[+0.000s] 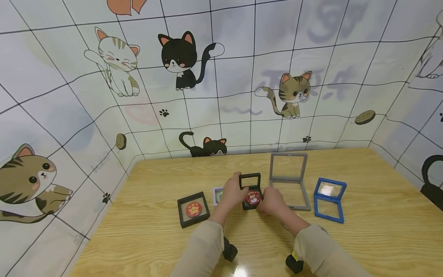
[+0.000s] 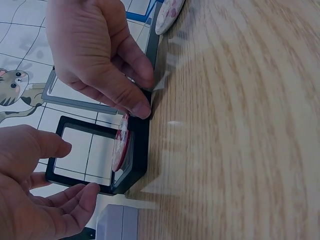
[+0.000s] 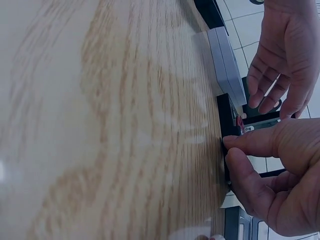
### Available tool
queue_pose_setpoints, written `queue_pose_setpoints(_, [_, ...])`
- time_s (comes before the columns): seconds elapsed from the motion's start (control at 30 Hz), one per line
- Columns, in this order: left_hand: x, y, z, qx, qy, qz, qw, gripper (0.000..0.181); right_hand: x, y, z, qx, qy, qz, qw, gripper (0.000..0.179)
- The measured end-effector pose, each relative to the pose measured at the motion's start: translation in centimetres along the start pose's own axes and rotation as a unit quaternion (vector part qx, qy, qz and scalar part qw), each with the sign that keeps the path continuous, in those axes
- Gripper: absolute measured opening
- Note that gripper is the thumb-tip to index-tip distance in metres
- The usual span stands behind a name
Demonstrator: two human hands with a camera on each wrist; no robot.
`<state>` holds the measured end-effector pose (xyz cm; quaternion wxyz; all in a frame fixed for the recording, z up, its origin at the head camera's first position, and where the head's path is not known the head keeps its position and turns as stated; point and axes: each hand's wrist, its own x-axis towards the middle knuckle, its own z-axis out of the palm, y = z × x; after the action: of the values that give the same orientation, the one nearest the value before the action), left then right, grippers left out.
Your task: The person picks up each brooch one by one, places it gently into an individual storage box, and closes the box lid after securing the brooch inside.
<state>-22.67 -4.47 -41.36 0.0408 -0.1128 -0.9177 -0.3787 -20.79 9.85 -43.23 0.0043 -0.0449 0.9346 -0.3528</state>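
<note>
A small black display frame stands unfolded on the table, its lid upright and its base flat. On the base lies a round red badge with a cartoon figure. My left hand is at the left side of the raised lid. In the left wrist view, its thumb is at the lid's inner side, with the other fingers along the outer edge. My right hand pinches the right side of the base between thumb and fingers, as the right wrist view shows.
On the left lies a larger black frame with a red star badge. A pale purple frame sits partly behind my left hand. To the right stand an unfolded grey frame and a blue frame. A patterned wall rises behind the table.
</note>
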Motion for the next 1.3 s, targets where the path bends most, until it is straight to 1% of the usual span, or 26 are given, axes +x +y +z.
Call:
queue_pose_setpoints(0.17, [-0.05,0.03,-0.04,-0.001,0.002,-0.006,1.0,0.051,-0.14,-0.08,0.18,0.014,0.0,0.011,0.9998,0.016])
queue_pose_setpoints(0.33, [-0.11,-0.02,-0.13,-0.008,0.006,0.002,0.9999,0.04,-0.28,0.04,0.47,0.029,0.003,0.021,0.9994,0.016])
queue_pose_setpoints(0.5, [-0.42,0.06,-0.21,-0.015,-0.007,0.003,0.9999,0.029,-0.29,0.12,0.65,0.028,0.009,0.024,0.9993,0.017])
queue_pose_setpoints(0.57, [-0.57,0.16,-0.23,-0.012,-0.01,-0.002,0.9999,0.028,-0.27,0.15,0.67,0.022,0.012,0.022,0.9994,0.017])
queue_pose_setpoints(0.77, [-0.8,0.25,-0.2,0.01,0.0,-0.003,0.9999,0.027,-0.3,0.19,0.76,0.019,0.011,0.027,0.9994,0.016])
queue_pose_setpoints(0.93, [-0.75,0.08,0.01,0.012,0.002,-0.004,0.9999,0.026,-0.4,0.16,0.84,0.018,0.006,0.032,0.9993,0.017])
queue_pose_setpoints(1.13, [-0.6,0.14,0.0,0.009,-0.001,-0.01,0.9999,0.025,-0.52,0.07,0.8,0.01,0.004,0.032,0.9994,0.017])
queue_pose_setpoints(1.23, [-0.7,0.15,0.06,0.013,-0.002,-0.012,0.9998,0.026,-0.66,-0.01,0.72,0.009,0.002,0.032,0.9994,0.016])
queue_pose_setpoints(1.3, [-0.83,0.17,0.05,0.021,-0.009,-0.01,0.9997,0.026,-0.74,-0.05,0.7,0.008,0.005,0.029,0.9995,0.015])
